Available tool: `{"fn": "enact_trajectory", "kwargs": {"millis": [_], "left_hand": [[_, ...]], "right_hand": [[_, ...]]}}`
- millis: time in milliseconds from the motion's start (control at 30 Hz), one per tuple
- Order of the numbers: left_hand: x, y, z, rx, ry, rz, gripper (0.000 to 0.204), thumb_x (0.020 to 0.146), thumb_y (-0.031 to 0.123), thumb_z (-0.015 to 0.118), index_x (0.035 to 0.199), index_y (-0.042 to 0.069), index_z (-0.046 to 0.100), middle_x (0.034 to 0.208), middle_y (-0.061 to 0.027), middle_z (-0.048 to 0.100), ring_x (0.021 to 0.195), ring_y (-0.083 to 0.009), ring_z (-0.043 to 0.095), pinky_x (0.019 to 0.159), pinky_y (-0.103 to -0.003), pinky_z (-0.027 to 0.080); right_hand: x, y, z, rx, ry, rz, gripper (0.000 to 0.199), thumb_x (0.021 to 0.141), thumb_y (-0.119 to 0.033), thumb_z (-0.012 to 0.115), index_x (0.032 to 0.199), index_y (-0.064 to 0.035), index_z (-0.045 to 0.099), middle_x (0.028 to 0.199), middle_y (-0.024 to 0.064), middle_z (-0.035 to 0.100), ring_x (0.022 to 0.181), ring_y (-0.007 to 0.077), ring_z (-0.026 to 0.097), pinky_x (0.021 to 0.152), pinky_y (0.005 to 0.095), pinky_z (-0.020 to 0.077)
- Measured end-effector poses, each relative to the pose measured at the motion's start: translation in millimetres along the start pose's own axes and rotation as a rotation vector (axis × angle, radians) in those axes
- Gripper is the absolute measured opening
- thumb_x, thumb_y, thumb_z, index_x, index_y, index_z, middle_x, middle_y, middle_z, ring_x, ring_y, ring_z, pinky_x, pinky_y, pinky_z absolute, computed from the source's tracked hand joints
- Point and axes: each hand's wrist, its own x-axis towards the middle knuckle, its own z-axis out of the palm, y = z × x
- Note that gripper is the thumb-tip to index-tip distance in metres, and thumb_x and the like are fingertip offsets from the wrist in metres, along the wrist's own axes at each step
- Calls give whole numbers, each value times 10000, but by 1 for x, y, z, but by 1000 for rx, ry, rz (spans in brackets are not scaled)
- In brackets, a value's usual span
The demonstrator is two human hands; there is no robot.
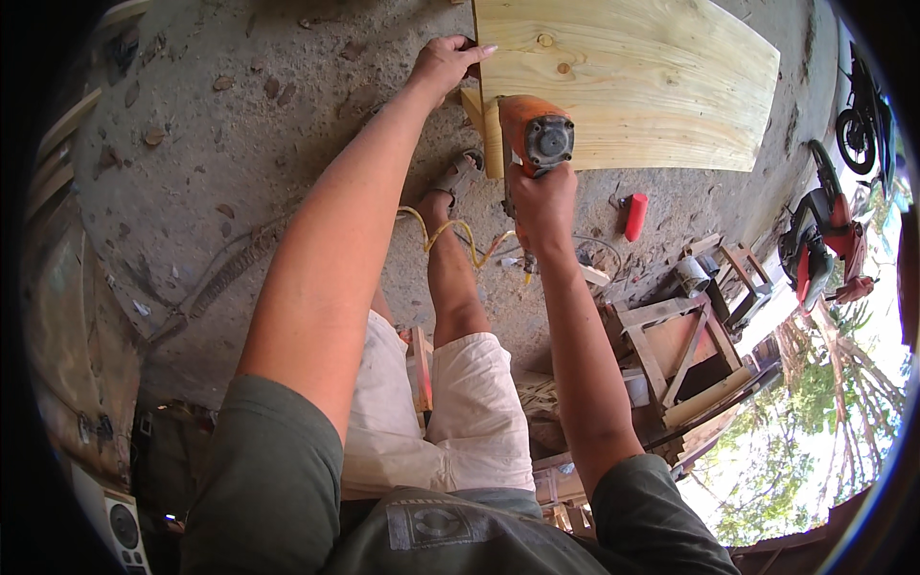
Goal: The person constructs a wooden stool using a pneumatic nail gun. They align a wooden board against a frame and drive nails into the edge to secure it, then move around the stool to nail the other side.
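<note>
Head view, looking down on rough ground [192,125] and a broad pale board [652,91], lying across the upper centre and right. Best to steady that board fully before pressing on it; cannot tell its support from above. Leave slack in the yellow coiled hose [470,244], looping in front of the shin, to avoid any tug on the tool. Set the orange nail gun [537,129], so named from shape and hose, squarely over the board's left edge, by the near corner; cannot see its nose, so check for flat contact by feel. Right hand [546,206] with fingers wrapped round the grip; cannot tell the trigger finger's place. Left hand [446,65] farther up the same edge, apparently pinching the board, fingertips mostly hidden. Move the sandalled foot [458,175] clear of the corner, being just beside it. Keep the wood strip [494,144] flush along the board's edge before squeezing. Mind the red cylinder [634,218] on the ground, near the board. Above all, keep the left thumb [487,52], resting on the board's face, well outside the nail's likely path
</note>
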Motion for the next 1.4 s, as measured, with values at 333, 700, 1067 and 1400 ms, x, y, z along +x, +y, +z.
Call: {"fn": "enact_trajectory", "kwargs": {"millis": [333,700,1067,1400], "left_hand": [[-1,-20,3,-33,8,-34,399,906,370,745,999,-13,685,932,-66,710,809,-129,632,760,-306,499],[-51,-39,29,12,-73,-125,446,872,395,774,1015,-23,710,917,-75,720,816,-145,660,780,-294,500],[-43,-44,23,101,-44,-132,459,831,379,814,1003,-37,723,925,-101,742,870,-180,690,890,-330,497],[-44,-48,24,166,73,-62,560,754,419,864,1013,-56,724,979,-144,750,917,-208,704,829,-328,535]], "right_hand": [[-10,-9,-13,117,38,39,192,784,-115,667,744,66,614,535,146,575,494,205,627,489,376,471],[-56,39,-26,267,-21,205,225,804,-105,687,670,43,582,526,69,571,451,123,545,438,339,427],[-38,23,-6,199,3,96,215,759,-125,666,760,82,608,571,171,578,547,137,542,574,375,489],[-36,28,-3,196,-19,143,231,767,-138,688,766,83,624,560,175,572,554,133,560,572,384,494]]}}
